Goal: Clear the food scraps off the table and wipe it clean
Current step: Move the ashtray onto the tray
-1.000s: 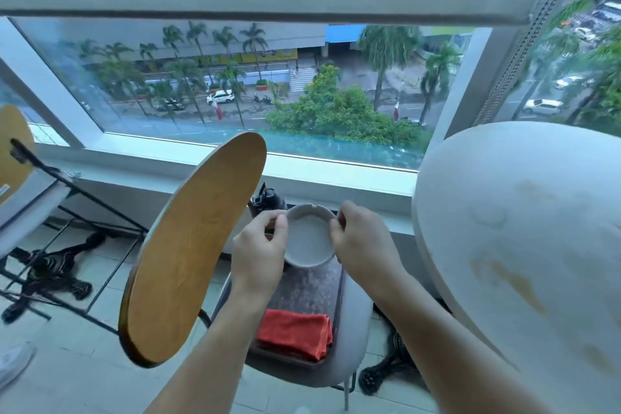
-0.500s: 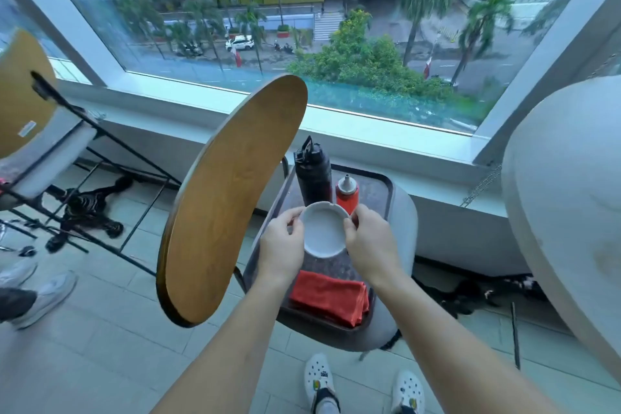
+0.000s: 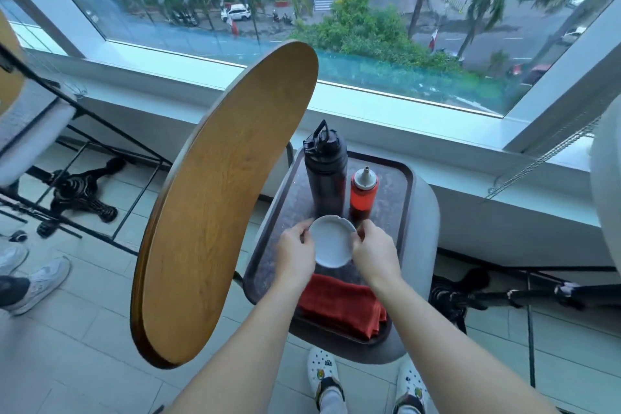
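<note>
A small white bowl [image 3: 331,240] with a chipped rim sits between my hands, low over a dark tray [image 3: 401,208] on a grey chair seat. My left hand [image 3: 295,255] grips its left rim and my right hand [image 3: 374,252] grips its right rim. A folded red cloth [image 3: 339,304] lies on the near end of the tray, under my wrists. Just behind the bowl stand a black water bottle [image 3: 326,171] and a red squeeze bottle [image 3: 363,193]. The white round table [image 3: 606,198] shows only as a sliver at the right edge.
The chair's wooden backrest [image 3: 218,208] stands to the left of the tray. A black table base [image 3: 80,191] and another person's shoes [image 3: 37,282] are on the tiled floor at left. A window sill [image 3: 369,101] runs behind. My own white clogs [image 3: 324,376] are below.
The view has tilted down and away from the table, which has nearly left the frame. Both hands have carried the bowl down close to the tray, in front of the bottles.
</note>
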Motion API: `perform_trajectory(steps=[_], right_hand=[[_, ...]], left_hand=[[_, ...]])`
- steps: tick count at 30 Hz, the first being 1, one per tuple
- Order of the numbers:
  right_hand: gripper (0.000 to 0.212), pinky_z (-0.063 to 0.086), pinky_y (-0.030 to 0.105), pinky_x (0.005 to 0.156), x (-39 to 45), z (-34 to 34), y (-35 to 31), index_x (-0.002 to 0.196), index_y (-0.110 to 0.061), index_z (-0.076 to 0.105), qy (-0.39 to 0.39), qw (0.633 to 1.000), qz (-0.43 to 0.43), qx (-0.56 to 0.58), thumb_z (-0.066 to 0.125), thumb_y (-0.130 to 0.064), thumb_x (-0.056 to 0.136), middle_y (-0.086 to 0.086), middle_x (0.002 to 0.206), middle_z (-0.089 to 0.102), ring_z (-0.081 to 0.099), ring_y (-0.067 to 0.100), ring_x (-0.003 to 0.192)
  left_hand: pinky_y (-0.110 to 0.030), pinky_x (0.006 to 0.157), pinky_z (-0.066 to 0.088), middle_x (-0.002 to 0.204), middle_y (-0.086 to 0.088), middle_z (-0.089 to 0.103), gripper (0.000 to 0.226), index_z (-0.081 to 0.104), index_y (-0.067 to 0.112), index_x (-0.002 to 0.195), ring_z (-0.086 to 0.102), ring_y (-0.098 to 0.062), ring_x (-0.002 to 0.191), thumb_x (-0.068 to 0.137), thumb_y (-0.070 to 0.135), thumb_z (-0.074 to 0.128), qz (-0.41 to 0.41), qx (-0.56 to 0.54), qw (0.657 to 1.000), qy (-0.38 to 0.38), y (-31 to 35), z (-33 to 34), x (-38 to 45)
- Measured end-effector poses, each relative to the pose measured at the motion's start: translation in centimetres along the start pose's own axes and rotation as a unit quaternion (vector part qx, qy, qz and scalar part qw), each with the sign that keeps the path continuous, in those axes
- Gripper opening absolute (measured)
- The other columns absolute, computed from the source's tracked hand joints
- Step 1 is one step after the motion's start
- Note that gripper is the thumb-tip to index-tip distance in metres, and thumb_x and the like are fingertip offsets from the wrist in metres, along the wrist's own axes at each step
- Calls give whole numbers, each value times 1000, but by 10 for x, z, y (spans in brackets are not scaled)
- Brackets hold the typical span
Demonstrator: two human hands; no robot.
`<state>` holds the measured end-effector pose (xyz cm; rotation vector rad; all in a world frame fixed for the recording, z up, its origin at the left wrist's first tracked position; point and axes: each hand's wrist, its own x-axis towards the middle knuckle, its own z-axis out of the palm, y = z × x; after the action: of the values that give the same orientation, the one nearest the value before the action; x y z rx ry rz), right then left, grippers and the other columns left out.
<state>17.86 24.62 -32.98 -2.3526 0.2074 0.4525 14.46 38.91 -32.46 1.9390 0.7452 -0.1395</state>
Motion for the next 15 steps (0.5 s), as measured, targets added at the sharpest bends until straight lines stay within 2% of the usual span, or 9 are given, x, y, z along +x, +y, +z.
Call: perform_trajectory(steps=[3, 8, 12, 15], right_hand=[[15, 37, 37, 71, 10, 10, 7, 84, -14, 50, -10, 1000, 25, 0, 46, -21, 97, 11, 95, 62, 51, 31, 85], [14, 44, 41, 73, 20, 22, 15, 84, -13, 49, -5, 999, 33, 1, 46, -20, 96, 13, 95, 62, 56, 36, 89], [16, 43, 40, 73, 25, 26, 16, 88, -9, 52, 5, 1000, 30, -2, 47, -21, 97, 14, 96, 62, 56, 37, 90], [18, 48, 43, 77, 28, 27, 17, 87, -10, 52, 8, 1000, 29, -1, 48, -24, 97, 15, 96, 62, 57, 37, 90]], left_hand=[[-23, 89, 40, 136, 3, 64, 45, 61, 27, 137, 56, -15, 120, 98, 12, 45, -29, 6, 999, -27, -13, 10, 15], [-30, 103, 44, 141, 5, 60, 54, 59, 30, 139, 53, -18, 131, 93, 8, 42, -48, -1, 997, -67, -26, 20, 29], [-26, 95, 38, 145, 6, 55, 57, 54, 30, 144, 49, -17, 134, 93, 7, 40, -46, 10, 997, -64, -29, 22, 35], [-26, 93, 37, 145, 5, 55, 59, 54, 31, 144, 49, -17, 132, 92, 7, 39, -45, 11, 997, -61, -31, 24, 36]])
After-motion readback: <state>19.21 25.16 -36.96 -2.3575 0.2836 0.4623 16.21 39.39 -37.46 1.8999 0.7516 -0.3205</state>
